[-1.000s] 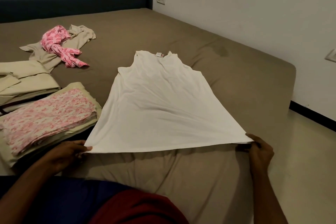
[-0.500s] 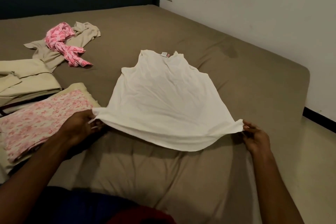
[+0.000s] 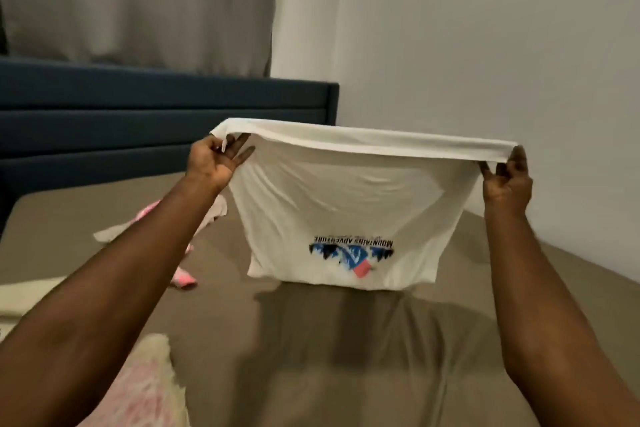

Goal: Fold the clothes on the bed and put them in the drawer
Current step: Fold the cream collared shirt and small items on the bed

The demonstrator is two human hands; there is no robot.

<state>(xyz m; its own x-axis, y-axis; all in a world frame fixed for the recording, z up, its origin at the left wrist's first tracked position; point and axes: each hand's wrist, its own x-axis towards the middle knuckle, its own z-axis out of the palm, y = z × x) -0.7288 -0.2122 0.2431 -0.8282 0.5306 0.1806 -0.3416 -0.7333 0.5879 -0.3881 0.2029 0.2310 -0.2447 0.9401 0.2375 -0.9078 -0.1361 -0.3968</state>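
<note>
The left hand (image 3: 216, 163) and right hand (image 3: 506, 180) — 2 raised arms — each pinch a corner of the white shirt (image 3: 346, 204), holding it above the bed (image 3: 311, 357).

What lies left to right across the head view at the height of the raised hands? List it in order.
Blue headboard → left hand pinching one corner → white shirt, its print upside down → right hand pinching the other corner → pale wall.
</note>
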